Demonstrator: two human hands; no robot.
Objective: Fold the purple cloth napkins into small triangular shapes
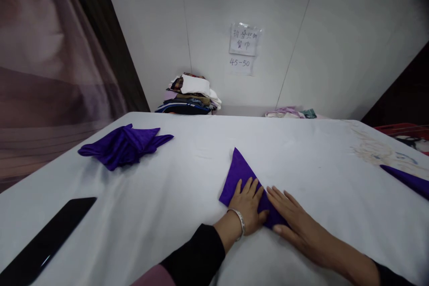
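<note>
Purple folded fabric cloth, roughly triangular (237,170), is lying flat near the mid-front of the white cloth-covered table (187,183), one sharp corner pointing to the far side and a narrow end running down toward the R. From my remote seat I'm viewing all this via head cam. My left hand (246,208) is resting palm-down on the cloth's middle, fingers spread wide, pressing rather than gripping; it's wearing a silver-coloured metal bracelet (241,223) at the wrist, w/ a black sleeve cuff (197,252) behind. My right hand (298,225) is lying flattish along the cloth's R edge, fingers extended & close together, thumb apart near the low end; it's not clutching anything I can see.

Further out, a loose purple fabric heap (122,145) is sitting at the table's far L, and a glossy black flat slab (47,239) is lying at near L. On the R, a pointed purple fabric piece (409,182) is poking in, cut off by the view edge, near a pale tan-and-blue pattern (375,149) on the table covering.

Beyond the table, a mixed-colour stack of folded garments (191,94) is standing by the grey-white panel wall (214,13), w/ a lower pink-and-green fabric pile (290,112) to its R. Handwritten white paper signs (246,38) are hanging above, the lower reading "45-50". Pinkish draped curtain (63,62) is filling the far L.
</note>
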